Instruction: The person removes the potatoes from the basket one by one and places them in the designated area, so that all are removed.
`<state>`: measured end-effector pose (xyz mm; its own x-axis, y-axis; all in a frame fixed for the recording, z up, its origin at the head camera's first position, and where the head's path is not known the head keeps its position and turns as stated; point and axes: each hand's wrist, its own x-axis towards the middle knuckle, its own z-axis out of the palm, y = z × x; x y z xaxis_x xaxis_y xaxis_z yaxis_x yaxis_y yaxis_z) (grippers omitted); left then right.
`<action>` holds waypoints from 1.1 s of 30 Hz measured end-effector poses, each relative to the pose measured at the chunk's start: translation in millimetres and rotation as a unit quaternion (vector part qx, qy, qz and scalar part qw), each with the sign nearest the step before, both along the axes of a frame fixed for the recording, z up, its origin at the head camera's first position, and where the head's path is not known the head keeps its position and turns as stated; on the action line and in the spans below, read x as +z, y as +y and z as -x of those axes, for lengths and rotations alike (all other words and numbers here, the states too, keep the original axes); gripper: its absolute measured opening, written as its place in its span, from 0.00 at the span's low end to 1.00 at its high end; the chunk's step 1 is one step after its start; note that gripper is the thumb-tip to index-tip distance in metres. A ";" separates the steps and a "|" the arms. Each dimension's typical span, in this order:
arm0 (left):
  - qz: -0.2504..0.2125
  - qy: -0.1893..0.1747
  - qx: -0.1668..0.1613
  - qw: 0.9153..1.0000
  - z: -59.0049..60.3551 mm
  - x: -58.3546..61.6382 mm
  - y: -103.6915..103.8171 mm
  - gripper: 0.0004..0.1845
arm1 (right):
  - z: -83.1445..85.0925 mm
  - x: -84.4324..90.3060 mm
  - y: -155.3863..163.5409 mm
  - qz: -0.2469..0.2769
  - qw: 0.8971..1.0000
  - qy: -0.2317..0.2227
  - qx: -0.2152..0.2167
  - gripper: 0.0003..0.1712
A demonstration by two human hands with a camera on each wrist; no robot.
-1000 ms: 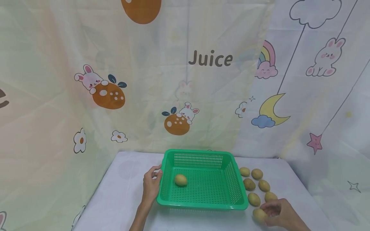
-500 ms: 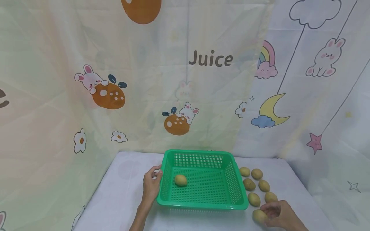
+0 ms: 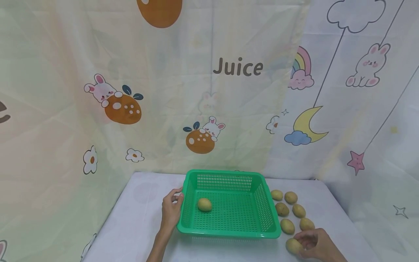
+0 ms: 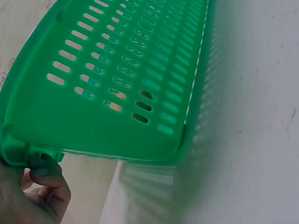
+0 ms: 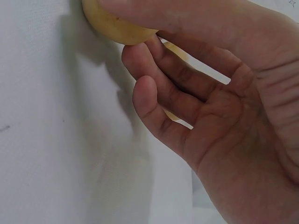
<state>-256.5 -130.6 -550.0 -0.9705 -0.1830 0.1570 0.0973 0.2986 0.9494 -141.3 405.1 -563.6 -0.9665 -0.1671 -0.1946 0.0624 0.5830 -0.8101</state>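
Note:
A green plastic basket [image 3: 229, 234] with slotted walls stands on the white table. My left hand [image 3: 171, 210] grips its left rim, and in the left wrist view the fingers [image 4: 46, 172] curl at the basket's corner. One potato [image 3: 204, 205] lies inside, toward the left. To the right of the basket, my right hand [image 3: 315, 244] holds another potato [image 3: 294, 246] by thumb and fingers, low over the table. In the right wrist view the thumb crosses this potato [image 5: 119, 29], while the ring and little fingers stay off it. Whether it touches the table I cannot tell.
Several more potatoes [image 3: 287, 226] lie loosely grouped on the table [image 3: 144, 214] along the basket's right side, some close to its wall. A printed cloth backdrop [image 3: 242, 109] hangs right behind the table and down both sides.
My right hand has shifted very slightly toward the front of the table with the potato. The left hand, the basket and the other potatoes look unmoved.

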 end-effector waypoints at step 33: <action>-0.005 0.012 -0.001 1.000 -4.4 5.0 1.6 0.16 | 7.7 2.8 -0.2 -0.017 0.999 -0.033 0.003 0.26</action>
